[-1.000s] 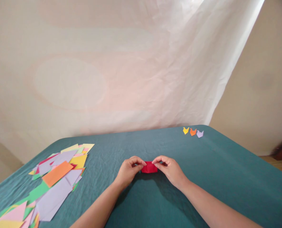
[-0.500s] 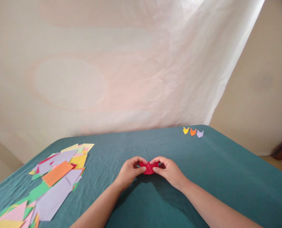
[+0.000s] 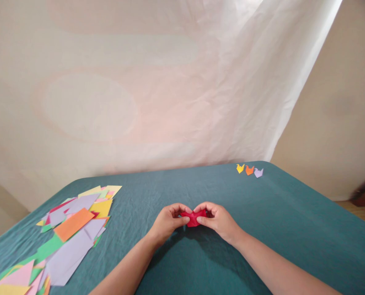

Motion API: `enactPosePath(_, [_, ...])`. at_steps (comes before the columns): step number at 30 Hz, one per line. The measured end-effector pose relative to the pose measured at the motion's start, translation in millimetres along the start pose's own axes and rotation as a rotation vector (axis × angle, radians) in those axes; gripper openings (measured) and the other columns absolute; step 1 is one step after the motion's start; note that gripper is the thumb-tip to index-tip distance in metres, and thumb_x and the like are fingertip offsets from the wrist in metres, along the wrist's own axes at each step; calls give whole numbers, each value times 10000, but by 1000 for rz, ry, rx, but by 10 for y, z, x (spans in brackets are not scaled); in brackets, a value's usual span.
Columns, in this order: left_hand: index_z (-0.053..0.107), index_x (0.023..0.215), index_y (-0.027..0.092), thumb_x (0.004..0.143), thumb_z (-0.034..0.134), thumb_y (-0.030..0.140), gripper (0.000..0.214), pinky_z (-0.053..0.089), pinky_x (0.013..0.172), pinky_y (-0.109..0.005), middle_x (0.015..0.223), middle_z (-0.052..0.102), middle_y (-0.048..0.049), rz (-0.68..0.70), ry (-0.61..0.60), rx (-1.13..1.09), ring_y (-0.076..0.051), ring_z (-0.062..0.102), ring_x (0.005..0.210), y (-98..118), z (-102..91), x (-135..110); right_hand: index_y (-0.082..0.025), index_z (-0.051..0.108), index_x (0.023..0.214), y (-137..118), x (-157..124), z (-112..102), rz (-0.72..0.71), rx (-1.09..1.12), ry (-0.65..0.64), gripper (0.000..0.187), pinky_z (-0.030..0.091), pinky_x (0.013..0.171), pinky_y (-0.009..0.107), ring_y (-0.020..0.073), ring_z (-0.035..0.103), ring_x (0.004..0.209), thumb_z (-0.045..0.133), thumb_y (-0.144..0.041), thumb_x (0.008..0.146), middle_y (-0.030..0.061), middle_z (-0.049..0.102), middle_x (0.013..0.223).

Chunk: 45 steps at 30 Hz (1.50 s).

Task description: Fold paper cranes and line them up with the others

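A small folded red paper (image 3: pixel 193 216) is held just above the teal tablecloth (image 3: pixel 262 229) at the centre. My left hand (image 3: pixel 167 221) pinches its left end with thumb and fingers closed. My right hand (image 3: pixel 219 220) pinches its right end the same way. The paper sags into a shallow V between the two pinches. Parts of it are hidden behind my fingertips.
A loose pile of coloured paper sheets (image 3: pixel 65 229) covers the table's left side. Three small folded paper figures, yellow (image 3: pixel 240 168), orange (image 3: pixel 249 170) and lilac (image 3: pixel 258 172), stand in a row at the far right edge. A creased pale backdrop (image 3: pixel 157 90) hangs behind.
The red paper was a flat rectangle between my fingertips; both hands closed in on its ends and it now bends into a V. My hands hardly shifted otherwise.
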<state>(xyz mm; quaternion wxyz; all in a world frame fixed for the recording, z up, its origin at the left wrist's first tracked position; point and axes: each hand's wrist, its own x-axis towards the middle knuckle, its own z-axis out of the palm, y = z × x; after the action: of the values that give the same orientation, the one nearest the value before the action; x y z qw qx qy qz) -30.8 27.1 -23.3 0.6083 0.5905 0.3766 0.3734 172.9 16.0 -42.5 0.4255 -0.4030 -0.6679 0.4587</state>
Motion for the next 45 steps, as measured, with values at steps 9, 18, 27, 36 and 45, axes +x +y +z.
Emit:
enactPosePath(9, [659, 869, 138, 677, 734, 286, 254, 449, 711, -259, 805, 670, -53, -21, -23, 61, -149, 606, 727, 44, 10, -1, -195, 654, 925, -47, -18, 6, 4, 37, -28, 175, 461, 704, 265, 154, 604, 751, 650, -270, 767, 12, 674, 844])
enactPosePath(18, [665, 894, 130, 700, 708, 251, 233, 442, 705, -251, 822, 674, -55, 11, 7, 87, -142, 606, 716, 19, -31, -4, -204, 650, 992, -32, -22, 5, -17, -65, 23, 237, 453, 733, 268, 157, 599, 785, 649, -249, 759, 11, 676, 890])
enactPosePath(27, [669, 910, 129, 726, 666, 246, 218, 460, 729, -273, 848, 688, -72, 10, 0, 193, -166, 621, 750, 33, -40, -2, -199, 665, 929, -46, -15, -8, -20, -74, 79, 166, 449, 662, 250, 142, 585, 709, 616, -264, 785, 11, 680, 840])
enactPosePath(36, [657, 906, 140, 723, 632, 222, 201, 458, 719, -259, 853, 671, -53, 24, 4, 260, -160, 606, 753, 75, -45, -14, -191, 659, 906, -8, -12, -13, 9, -63, 79, 151, 458, 662, 255, 151, 602, 721, 614, -261, 779, 17, 679, 828])
enactPosePath(45, [671, 903, 168, 741, 568, 199, 194, 445, 713, -234, 923, 661, -48, 93, 41, 435, -163, 596, 806, 151, 17, -52, -213, 670, 903, -78, -22, 10, -64, -189, 94, 161, 446, 713, 259, 150, 592, 772, 610, -162, 763, 9, 668, 857])
